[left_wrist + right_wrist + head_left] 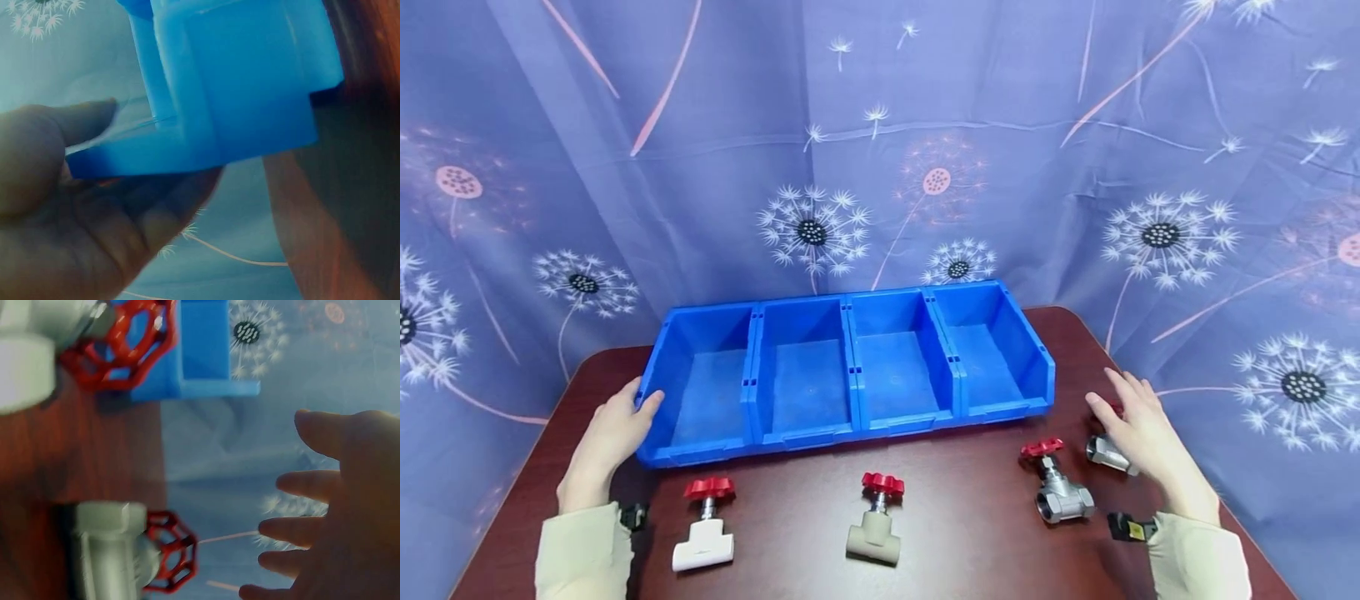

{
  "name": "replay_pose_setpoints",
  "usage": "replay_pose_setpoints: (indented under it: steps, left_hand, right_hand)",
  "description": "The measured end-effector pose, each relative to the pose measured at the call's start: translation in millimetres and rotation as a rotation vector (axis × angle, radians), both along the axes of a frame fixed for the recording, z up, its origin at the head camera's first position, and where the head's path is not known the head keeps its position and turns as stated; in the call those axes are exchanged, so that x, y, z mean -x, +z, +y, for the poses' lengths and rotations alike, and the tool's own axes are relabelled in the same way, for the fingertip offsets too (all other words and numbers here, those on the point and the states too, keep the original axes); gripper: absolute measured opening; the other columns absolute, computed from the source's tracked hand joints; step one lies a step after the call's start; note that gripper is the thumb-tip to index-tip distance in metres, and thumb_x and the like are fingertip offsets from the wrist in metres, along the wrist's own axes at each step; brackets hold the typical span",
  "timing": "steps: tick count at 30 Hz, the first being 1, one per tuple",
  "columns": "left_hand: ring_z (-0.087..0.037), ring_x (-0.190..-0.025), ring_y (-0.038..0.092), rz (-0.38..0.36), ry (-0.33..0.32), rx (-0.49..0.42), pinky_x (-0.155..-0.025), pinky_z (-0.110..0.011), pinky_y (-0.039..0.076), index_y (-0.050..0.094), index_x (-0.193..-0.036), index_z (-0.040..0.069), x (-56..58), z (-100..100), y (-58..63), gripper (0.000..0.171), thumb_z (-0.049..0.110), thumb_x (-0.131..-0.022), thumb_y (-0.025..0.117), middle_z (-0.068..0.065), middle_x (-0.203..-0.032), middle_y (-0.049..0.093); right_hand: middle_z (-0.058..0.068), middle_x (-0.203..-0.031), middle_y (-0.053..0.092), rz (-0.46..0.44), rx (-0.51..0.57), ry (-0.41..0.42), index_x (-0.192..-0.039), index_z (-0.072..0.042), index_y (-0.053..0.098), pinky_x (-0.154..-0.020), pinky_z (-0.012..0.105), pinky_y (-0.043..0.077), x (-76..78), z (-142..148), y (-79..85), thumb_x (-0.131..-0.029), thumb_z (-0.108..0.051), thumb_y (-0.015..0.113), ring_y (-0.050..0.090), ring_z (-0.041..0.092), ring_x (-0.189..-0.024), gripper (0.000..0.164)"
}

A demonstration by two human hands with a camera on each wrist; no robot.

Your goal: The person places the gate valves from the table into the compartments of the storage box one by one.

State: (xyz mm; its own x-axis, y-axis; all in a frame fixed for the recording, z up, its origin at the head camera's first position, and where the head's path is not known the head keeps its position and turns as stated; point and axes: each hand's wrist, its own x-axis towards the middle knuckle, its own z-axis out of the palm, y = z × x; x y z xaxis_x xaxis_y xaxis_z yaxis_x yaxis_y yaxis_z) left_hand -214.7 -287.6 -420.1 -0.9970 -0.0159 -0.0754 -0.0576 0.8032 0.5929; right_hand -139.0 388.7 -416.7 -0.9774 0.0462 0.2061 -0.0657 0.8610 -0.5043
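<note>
My left hand grips the left side wall of a row of blue storage bins, thumb over the rim and fingers along the outside. In the left wrist view the wall lies between thumb and fingers. My right hand hovers at the right, fingers spread and holding nothing. Partly hidden beneath it is a steel valve with a red handwheel. Another steel valve, also with a red handwheel, lies just left of that hand. The right wrist view shows both red handwheels, the lower one nearer the fingers.
A white plastic tee valve and a beige one, both with red handwheels, stand in front of the bins on the dark brown table. A blue dandelion-print curtain hangs close behind the bins and at both sides.
</note>
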Motion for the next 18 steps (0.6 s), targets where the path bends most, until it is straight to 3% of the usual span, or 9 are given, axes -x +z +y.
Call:
replay_pose_setpoints:
  steps: [8,14,18]
  left_hand:
    - [-0.066,-0.119,0.037,-0.087,-0.02,-0.046,-0.089,-0.071,0.037,0.013,-0.144,-0.02,-7.0,-3.9,-1.5,0.071,0.04,-0.107,0.024,-0.048,-0.137,0.029]
    - [-0.064,-0.122,0.033,-0.135,-0.014,-0.083,-0.093,-0.072,0.034,0.008,-0.145,-0.018,-3.3,-0.3,-0.6,0.071,0.041,-0.107,0.018,-0.046,-0.14,0.025]
    - [-0.064,-0.122,0.033,-0.138,-0.017,-0.089,-0.092,-0.072,0.034,0.008,-0.145,-0.018,-1.8,0.8,1.1,0.071,0.041,-0.106,0.017,-0.046,-0.14,0.024]
  right_hand:
    - [0.043,-0.134,0.04,0.047,-0.044,-0.079,-0.137,0.013,0.042,-0.097,0.069,0.029,2.9,20.7,-9.3,-0.101,-0.029,0.052,0.036,0.059,-0.123,0.056]
    - [0.037,-0.129,0.049,-0.126,-0.02,-0.298,-0.138,0.005,0.043,-0.08,0.067,0.04,-6.2,36.2,-11.3,-0.1,-0.046,0.044,0.046,0.058,-0.113,0.064]
    - [0.038,-0.126,0.05,-0.218,-0.008,-0.31,-0.134,0.007,0.045,-0.079,0.065,0.042,-11.1,45.5,-12.1,-0.099,-0.051,0.042,0.047,0.06,-0.11,0.068]
